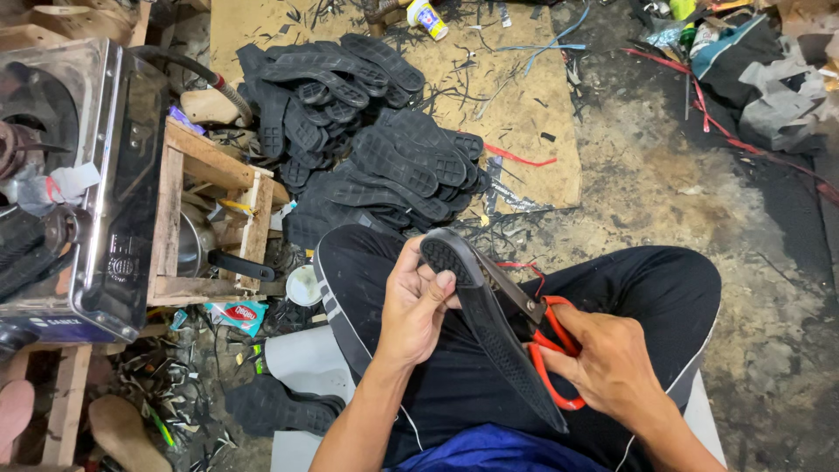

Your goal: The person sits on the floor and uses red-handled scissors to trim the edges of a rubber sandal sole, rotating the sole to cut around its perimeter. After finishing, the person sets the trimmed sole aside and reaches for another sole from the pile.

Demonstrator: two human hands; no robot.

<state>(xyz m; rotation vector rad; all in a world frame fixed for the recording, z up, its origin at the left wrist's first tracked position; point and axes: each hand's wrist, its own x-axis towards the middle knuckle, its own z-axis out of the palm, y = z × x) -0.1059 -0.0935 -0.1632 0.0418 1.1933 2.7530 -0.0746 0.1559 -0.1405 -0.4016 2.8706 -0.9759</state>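
The left hand pinches the heel end of a black rubber shoe sole, held over the lap, while the right hand at four o'clock of it grips orange-handled scissors whose blades close on the sole's edge. At eleven o'clock of the hands lies a pile of black soles on cardboard; at nine o'clock stands a wooden crate.

Trousers: black, loose, with a thin white stripe running down the outer seam of each leg.
Top: bright blue cloth, only its lower hem showing at the bottom edge of the view.
Arms: bare from the elbow down, no sleeves in sight.
Left hand: bare, no glove.
Right hand: bare, no glove.
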